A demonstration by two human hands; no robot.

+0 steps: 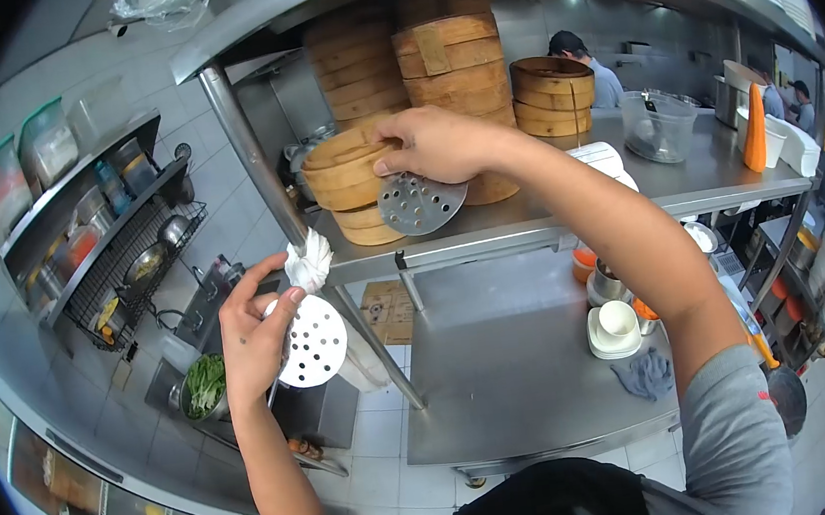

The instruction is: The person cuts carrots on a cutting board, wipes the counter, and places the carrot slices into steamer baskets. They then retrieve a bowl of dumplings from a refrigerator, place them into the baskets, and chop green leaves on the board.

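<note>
My left hand (252, 340) is closed on a round white perforated disc (319, 342), holding it by its left edge with the thumb in front. A crumpled white cloth or paper (308, 260) sits at the fingertips, overlapping the shelf post. My right hand (441, 146) reaches across to the shelf, fingers closed on a grey perforated metal disc (422, 204). That disc hangs tilted right at the side of a bamboo steamer (341, 169), and the hand overlaps the steamer's rim. Another bamboo ring (369, 227) lies beneath this steamer.
Tall stacks of bamboo steamers (451, 52) stand behind, with a smaller stack (554, 97) to the right. A clear plastic tub (658, 126) and an orange squeeze bottle (754, 131) share the steel shelf (529, 215). White bowls (614, 329) rest on the lower counter. A person (586, 68) stands beyond.
</note>
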